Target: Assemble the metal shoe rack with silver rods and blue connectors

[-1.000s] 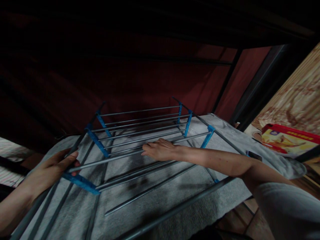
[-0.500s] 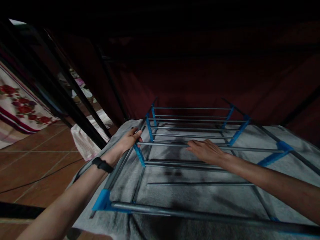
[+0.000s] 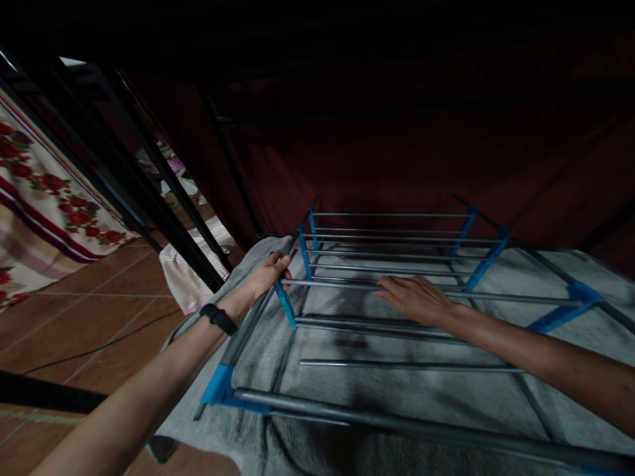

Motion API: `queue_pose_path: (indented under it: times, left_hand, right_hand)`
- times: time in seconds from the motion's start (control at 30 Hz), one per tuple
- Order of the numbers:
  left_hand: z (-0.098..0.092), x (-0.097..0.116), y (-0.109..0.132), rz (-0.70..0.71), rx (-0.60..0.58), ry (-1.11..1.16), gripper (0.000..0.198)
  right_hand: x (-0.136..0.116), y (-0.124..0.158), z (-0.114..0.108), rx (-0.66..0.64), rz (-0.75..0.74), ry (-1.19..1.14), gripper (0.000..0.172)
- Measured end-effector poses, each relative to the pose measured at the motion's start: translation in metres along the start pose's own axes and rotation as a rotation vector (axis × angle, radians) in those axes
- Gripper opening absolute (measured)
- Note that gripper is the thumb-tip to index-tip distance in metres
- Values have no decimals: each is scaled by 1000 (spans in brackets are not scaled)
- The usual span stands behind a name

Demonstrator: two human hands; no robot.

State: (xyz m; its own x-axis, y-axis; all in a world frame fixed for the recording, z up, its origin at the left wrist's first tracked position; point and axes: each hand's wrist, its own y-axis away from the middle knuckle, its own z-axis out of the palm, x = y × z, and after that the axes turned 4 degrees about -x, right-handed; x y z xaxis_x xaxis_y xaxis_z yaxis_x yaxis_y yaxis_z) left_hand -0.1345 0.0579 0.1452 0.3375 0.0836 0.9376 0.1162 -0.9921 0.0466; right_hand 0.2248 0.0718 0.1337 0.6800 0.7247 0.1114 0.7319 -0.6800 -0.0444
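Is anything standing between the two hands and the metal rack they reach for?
Nothing visible does. The right hand lies flat, directly on a grey rod; the left hand grips the left side rail beside a blue connector.

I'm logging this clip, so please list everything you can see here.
rack: one, grey rods, blue joints, on the blanket
blanket: one, grey, under the rack
floral cloth: one, white and red, far left
pale cloth: one, pinkish white, on the floor left of the blanket
cable: one, black, across the floor
wristband: one, black, left wrist
left hand: one, gripping the rack's left rail
right hand: one, flat on a middle rod
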Motion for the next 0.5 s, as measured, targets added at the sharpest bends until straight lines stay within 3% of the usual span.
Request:
queue_pose_path:
  times: [0.23,0.5]
  left_hand:
    - [3,1,-2,-85,-38,52,36]
    - [5,3,-1,-130,-28,145,44]
  right_hand:
    - [1,0,0,-8,14,-74,30]
    - [-1,-1,-1,-7,8,-76,30]
